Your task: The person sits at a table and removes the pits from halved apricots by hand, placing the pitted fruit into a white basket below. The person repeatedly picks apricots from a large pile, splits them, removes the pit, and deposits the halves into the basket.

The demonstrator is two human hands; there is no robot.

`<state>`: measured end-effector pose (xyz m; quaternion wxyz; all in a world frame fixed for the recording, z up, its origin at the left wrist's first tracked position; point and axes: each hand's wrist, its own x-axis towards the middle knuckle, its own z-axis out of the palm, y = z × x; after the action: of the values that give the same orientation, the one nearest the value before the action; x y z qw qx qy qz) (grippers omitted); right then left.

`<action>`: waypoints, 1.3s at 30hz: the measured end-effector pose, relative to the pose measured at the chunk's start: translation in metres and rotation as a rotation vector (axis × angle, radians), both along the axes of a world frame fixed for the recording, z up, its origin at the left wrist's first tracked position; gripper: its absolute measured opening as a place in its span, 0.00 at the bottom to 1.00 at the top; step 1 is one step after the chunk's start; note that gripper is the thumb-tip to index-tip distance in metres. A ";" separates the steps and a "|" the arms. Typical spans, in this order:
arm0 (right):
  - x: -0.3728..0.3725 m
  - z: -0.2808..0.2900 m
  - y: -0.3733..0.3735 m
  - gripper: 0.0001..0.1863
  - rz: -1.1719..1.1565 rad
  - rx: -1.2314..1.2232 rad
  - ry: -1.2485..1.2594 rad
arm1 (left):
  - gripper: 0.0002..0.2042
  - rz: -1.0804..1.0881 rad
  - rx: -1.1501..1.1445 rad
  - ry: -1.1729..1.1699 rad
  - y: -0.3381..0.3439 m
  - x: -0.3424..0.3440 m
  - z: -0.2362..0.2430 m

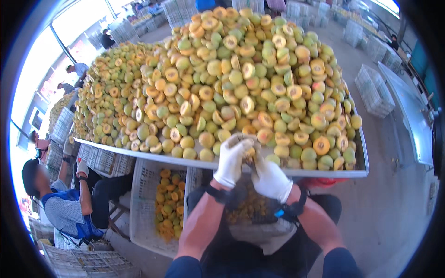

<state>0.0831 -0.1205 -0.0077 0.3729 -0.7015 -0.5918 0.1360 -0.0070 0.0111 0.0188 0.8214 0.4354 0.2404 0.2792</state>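
Observation:
Both hands wear white gloves and meet at the front edge of a metal-rimmed table [320, 173] heaped with yellow-green fruit [208, 111], many cut in half with pits showing. My left hand [234, 160] curls around a small yellowish fruit [249, 153]. Just right of it, my right hand [271, 178] is closed against the underside of that fruit; what its fingertips grip is hidden.
A white crate [143, 204] of cut fruit stands below the table, left of my legs, and a dimmer container lies between them. A co-worker [65, 208] sits at the left. Stacked crates [373, 90] and a metal panel [405, 113] stand at the right.

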 end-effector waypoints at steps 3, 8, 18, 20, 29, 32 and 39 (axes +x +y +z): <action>-0.006 0.006 0.004 0.28 -0.012 -0.128 0.076 | 0.05 0.149 0.046 0.110 -0.005 0.008 -0.004; -0.009 0.001 0.011 0.24 0.027 -0.167 0.096 | 0.04 0.208 0.020 0.111 0.001 0.006 -0.012; -0.002 0.002 0.006 0.22 0.200 -0.028 0.320 | 0.06 0.123 0.176 -0.137 -0.004 -0.001 0.002; 0.006 0.018 0.005 0.24 0.267 -0.228 0.484 | 0.07 0.008 0.277 -0.073 0.003 -0.003 0.004; 0.019 0.005 -0.013 0.36 0.404 0.038 0.114 | 0.15 -0.395 0.236 -0.006 0.015 -0.007 0.027; 0.012 0.029 -0.024 0.38 0.394 -0.437 -0.037 | 0.22 -0.309 0.056 -0.080 0.024 -0.021 0.004; 0.004 0.045 -0.046 0.41 0.369 -0.734 -0.252 | 0.21 -0.368 0.275 0.108 0.030 -0.060 0.001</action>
<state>0.0872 -0.1669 0.0372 -0.0072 -0.6812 -0.6608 0.3149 -0.0668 0.0407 0.0197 0.7774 0.5939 0.1602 0.1311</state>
